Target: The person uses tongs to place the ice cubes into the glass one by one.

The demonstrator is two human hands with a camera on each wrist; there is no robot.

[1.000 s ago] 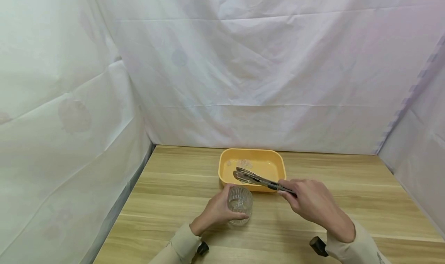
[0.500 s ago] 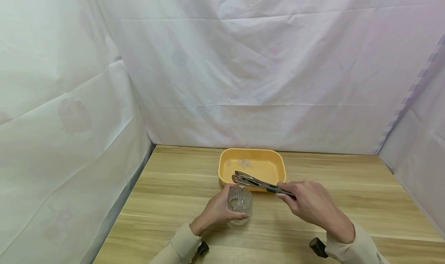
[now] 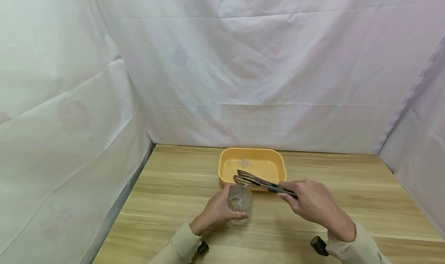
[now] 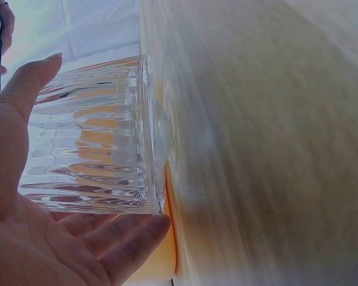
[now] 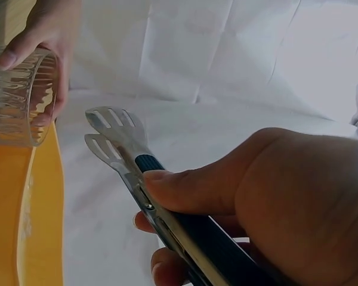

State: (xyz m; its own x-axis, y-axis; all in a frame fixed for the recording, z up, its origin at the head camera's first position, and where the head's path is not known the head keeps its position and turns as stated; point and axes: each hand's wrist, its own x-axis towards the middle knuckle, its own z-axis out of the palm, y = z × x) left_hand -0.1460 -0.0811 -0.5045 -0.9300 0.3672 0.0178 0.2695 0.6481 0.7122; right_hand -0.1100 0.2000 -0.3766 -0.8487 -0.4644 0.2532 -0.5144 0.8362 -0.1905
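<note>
My left hand (image 3: 219, 208) grips a ribbed clear drinking glass (image 3: 241, 204) from its left side, thumb and fingers around the wall. The glass stands upright at the tray's near side; whether its base touches the table, I cannot tell. My right hand (image 3: 311, 202) holds metal tongs (image 5: 167, 223) with dark grips, thumb on top. Their slotted heads reach over the tray's near edge, just above and behind the glass rim. In the right wrist view the two heads are slightly apart, with nothing visible between them. Several small clear pieces (image 3: 245, 163) lie in the yellow tray (image 3: 278, 167).
The tray sits at the back of the wood-grain table (image 3: 180, 179), close to the white cloth (image 3: 243, 63) hung behind. More cloth (image 3: 52, 140) hangs along the left side. A dark wrist-worn device (image 3: 318, 245) sticks out beside the right sleeve.
The tong heads have dropped slightly toward the tray's near rim and the glass, then shifted a little right and up. The left hand and the glass have stayed put.
</note>
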